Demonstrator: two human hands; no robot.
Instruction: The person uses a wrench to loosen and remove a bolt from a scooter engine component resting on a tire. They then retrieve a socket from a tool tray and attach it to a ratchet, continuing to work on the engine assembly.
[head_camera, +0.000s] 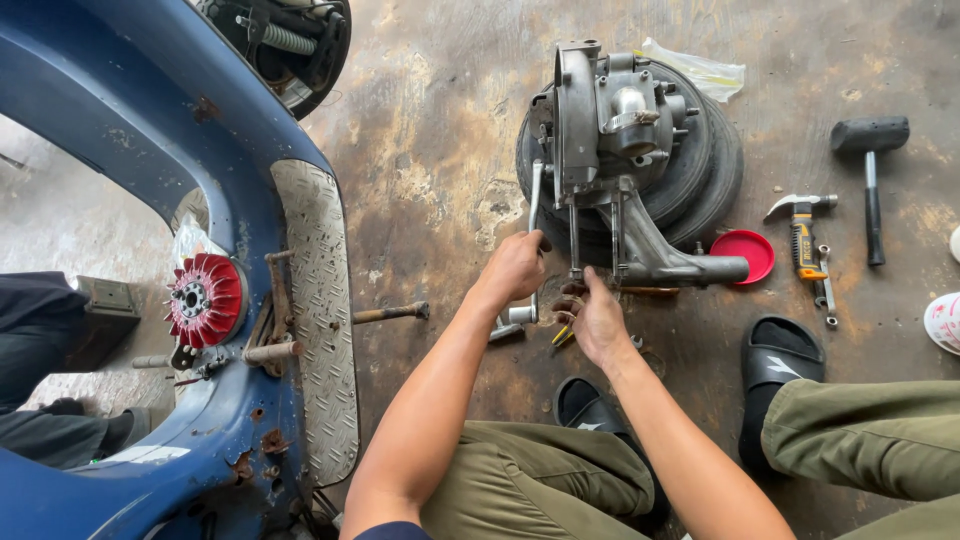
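Observation:
A grey scooter engine case (610, 140) lies on stacked black tyres (705, 170) on the stained concrete floor. My left hand (512, 268) is closed around a long silver wrench (535, 215) that reaches up the engine's left side. My right hand (597, 318) grips the long studs (577, 245) sticking out of the engine's near end, fingers pinched on them. Small yellow-handled tools lie on the floor under my right hand, partly hidden.
A blue scooter frame (130, 120) with a checker-plate footboard (320, 300) and a red fan flywheel (205, 298) fills the left. To the right lie a red lid (745, 252), claw hammer (803, 232), rubber mallet (872, 170) and wrenches (825, 290). Another person's dark legs (40, 340) show far left.

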